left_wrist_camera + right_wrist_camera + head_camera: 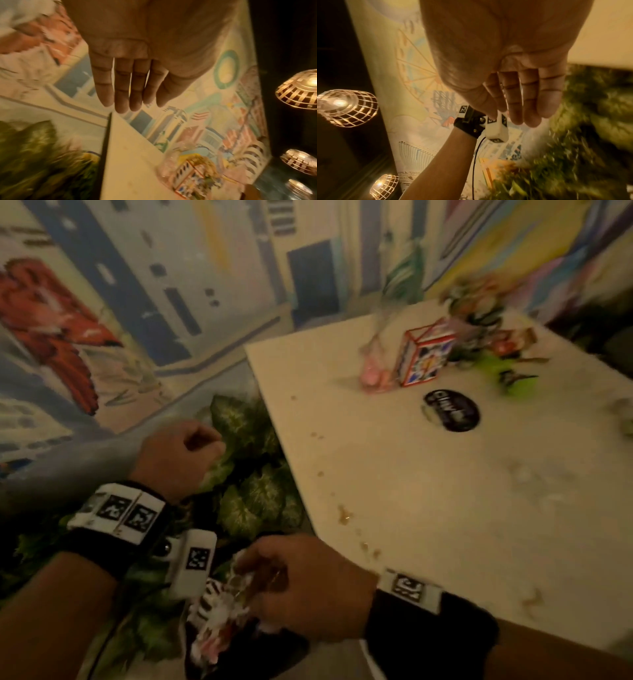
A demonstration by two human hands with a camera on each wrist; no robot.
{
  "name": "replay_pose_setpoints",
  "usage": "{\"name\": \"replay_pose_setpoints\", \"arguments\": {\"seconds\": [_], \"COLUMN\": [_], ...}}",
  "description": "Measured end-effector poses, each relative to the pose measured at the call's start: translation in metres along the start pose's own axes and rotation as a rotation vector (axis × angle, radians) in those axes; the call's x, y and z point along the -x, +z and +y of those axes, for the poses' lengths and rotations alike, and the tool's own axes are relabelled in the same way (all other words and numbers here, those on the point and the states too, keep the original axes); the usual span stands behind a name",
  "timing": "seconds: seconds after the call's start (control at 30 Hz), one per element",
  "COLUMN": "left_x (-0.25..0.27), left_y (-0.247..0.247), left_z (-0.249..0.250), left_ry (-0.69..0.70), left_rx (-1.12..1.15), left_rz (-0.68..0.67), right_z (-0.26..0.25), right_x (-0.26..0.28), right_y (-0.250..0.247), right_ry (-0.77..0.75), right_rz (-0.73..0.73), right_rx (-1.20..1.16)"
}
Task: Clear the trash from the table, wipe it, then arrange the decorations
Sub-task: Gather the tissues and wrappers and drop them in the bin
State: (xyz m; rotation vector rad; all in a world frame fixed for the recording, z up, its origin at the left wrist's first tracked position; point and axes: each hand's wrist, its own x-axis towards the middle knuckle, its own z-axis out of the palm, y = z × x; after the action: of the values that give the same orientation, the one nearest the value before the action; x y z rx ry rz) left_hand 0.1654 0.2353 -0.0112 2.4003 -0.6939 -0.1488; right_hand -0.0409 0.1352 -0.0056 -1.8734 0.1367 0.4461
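A heap of crumpled trash (219,614), white paper with a striped piece, lies in a black bag (274,655) off the table's near left corner. My right hand (253,570) hovers just over it, and in the right wrist view its fingers (527,119) are straight and hold nothing. My left hand (205,440) hangs over the leaves further left, fingers (130,106) straight and empty. The white table (428,525) shows brown stains and crumbs near its left edge. On its far part stand a colourful red-edged box (424,354), a pink item in clear wrap (373,374) and blurred flower decorations (479,302).
Green leafy plants (253,491) fill the gap between the table and the painted wall (171,285). A black round sticker or lid (452,410) and green items (513,371) lie on the table. A green packet (404,275) stands at the far edge. Woven lamps (298,92) hang overhead.
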Motion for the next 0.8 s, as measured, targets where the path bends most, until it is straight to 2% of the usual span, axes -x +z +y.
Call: {"name": "replay_pose_setpoints", "arguments": {"seconds": [0.1, 0.27, 0.37, 0.47, 0.67, 0.8], "left_x": [-0.016, -0.024, -0.026, -0.034, -0.056, -0.074], "left_y": [0.021, 0.098, 0.148, 0.186, 0.233, 0.263], "left_z": [0.071, 0.165, 0.213, 0.252, 0.300, 0.328], "left_ry": [0.093, 0.185, 0.232, 0.205, 0.109, 0.087], "left_rx": [-0.005, 0.009, -0.090, -0.153, -0.128, -0.107], "left_rz": [-0.089, -0.325, -0.468, -0.595, -0.571, -0.532], "right_z": [0.017, 0.079, 0.120, 0.153, 0.195, 0.219], "right_x": [0.074, 0.175, 0.216, 0.238, 0.249, 0.250], "right_y": [-0.067, -0.178, -0.240, -0.291, -0.371, -0.419], "right_ry": [-0.014, 0.145, 0.223, 0.268, 0.324, 0.382], "right_rz": [0.105, 0.313, 0.362, 0.359, 0.426, 0.553], "right_rx": [0.118, 0.335, 0.357, 0.368, 0.436, 0.458]}}
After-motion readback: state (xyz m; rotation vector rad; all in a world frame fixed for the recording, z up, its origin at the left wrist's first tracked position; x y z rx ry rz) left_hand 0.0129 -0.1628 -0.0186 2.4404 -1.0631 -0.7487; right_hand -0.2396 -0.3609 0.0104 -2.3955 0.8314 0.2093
